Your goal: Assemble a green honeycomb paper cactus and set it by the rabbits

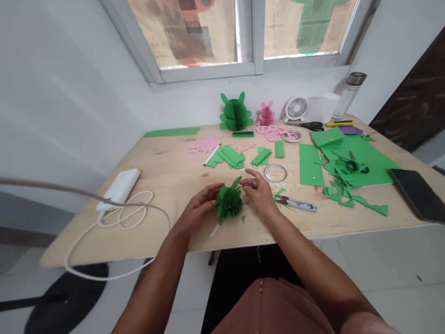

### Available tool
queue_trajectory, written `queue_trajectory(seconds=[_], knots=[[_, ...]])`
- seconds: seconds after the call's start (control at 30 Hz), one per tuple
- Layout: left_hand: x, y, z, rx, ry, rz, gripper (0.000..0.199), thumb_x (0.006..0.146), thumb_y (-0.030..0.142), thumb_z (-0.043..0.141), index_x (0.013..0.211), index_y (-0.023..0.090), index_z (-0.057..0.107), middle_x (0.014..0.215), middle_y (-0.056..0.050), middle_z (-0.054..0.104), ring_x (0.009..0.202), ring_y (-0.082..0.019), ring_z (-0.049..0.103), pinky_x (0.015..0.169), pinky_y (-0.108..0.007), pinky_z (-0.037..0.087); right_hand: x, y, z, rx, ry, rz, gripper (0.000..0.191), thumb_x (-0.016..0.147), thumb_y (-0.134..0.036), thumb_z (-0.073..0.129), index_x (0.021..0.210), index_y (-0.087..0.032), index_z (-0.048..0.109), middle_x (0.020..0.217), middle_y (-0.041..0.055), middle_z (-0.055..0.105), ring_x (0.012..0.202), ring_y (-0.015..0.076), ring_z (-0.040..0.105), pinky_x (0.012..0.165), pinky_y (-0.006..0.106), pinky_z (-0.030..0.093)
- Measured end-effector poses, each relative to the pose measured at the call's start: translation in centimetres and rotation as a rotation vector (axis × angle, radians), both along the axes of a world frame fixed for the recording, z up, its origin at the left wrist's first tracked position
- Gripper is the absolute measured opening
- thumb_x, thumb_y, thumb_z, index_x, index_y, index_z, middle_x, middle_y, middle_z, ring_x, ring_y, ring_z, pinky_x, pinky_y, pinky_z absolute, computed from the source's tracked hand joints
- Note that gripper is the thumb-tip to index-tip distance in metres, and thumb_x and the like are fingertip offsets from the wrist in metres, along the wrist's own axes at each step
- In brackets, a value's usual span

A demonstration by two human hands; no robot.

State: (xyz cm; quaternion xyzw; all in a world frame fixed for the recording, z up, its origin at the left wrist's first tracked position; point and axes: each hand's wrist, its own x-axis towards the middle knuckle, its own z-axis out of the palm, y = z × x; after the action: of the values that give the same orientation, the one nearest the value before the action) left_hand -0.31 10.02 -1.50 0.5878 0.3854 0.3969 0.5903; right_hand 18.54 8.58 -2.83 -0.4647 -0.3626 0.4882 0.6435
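The small green honeycomb-paper figure (230, 205) is just inside the six o'clock edge of the wooden tabletop (164, 172). At its nine, the left hand (200, 205) grasps its side, apparently to steady it; at two, the right hand (260, 193) curls beside its ear (237, 181), though I cannot tell whether those fingers pinch anything. Thread snips (302, 205) crowd three o'clock; bare wood opens toward ten.

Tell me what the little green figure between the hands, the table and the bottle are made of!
Green figure: most likely paper, matte; it fans out in thin folds.
Table: wood or a wood-look board, fairly dull; pale, streaky grain shows.
Bottle: clear glass or plastic, smooth; it looks see-through. Its grey lid could be metal, as it looks shiny.
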Motion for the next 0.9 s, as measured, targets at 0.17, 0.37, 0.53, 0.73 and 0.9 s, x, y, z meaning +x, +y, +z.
queue_trajectory(seconds=[0.17,0.37,0.53,0.73,0.9], knots=[[-0.2,0.1,-0.3,-0.035,-0.027,-0.043,0.040,0.069,0.030,0.070,0.109,0.025,0.068,0.105,-0.010,0.071,0.109,-0.031,0.063,0.089,-0.046,0.051,-0.3,0.2,-0.2,-0.001,-0.027,0.005,0.051,0.059,-0.017,0.058,0.109,-0.023,0.058,0.075,-0.0035,0.066,0.059,0.0109,0.053,0.053,0.023,0.039],[-0.3,-0.2,-0.1,-0.055,-0.038,-0.055,0.042,0.069,0.027,0.068,0.112,0.025,0.067,0.110,-0.009,0.070,0.108,-0.030,0.063,0.095,-0.048,0.048,0.2,-0.1,-0.1,0.006,-0.104,-0.101,0.053,0.061,-0.017,0.060,0.114,-0.024,0.059,0.096,0.0023,0.065,0.069,0.0119,0.054,0.061,0.026,0.044],[0.0,-0.8,0.0,-0.030,-0.049,-0.035,0.041,0.070,0.025,0.068,0.111,0.026,0.067,0.114,-0.008,0.069,0.110,-0.029,0.062,0.096,-0.046,0.048,0.4,-2.8,0.3,0.025,-0.178,-0.238,0.057,0.068,-0.017,0.063,0.124,-0.026,0.053,0.105,0.0056,0.063,0.084,0.0168,0.057,0.072,0.030,0.046],[0.2,-1.8,-0.4,0.050,-0.047,-0.011,0.043,0.074,0.027,0.068,0.116,0.024,0.061,0.114,-0.008,0.066,0.110,-0.026,0.060,0.096,-0.043,0.047,-2.2,-7.1,0.1,0.146,-0.342,-0.289,0.056,0.079,-0.022,0.059,0.134,-0.023,0.044,0.090,0.0023,0.064,0.081,0.0168,0.060,0.077,0.033,0.047],[0.6,-2.5,-1.4,0.124,-0.046,0.039,0.043,0.077,0.029,0.066,0.118,0.022,0.055,0.109,-0.008,0.064,0.103,-0.023,0.061,0.088,-0.038,0.050,-3.6,-8.5,-0.3,0.233,-0.547,-0.307,0.057,0.083,-0.022,0.057,0.137,-0.023,0.039,0.095,0.0036,0.065,0.085,0.0172,0.060,0.079,0.035,0.048]])
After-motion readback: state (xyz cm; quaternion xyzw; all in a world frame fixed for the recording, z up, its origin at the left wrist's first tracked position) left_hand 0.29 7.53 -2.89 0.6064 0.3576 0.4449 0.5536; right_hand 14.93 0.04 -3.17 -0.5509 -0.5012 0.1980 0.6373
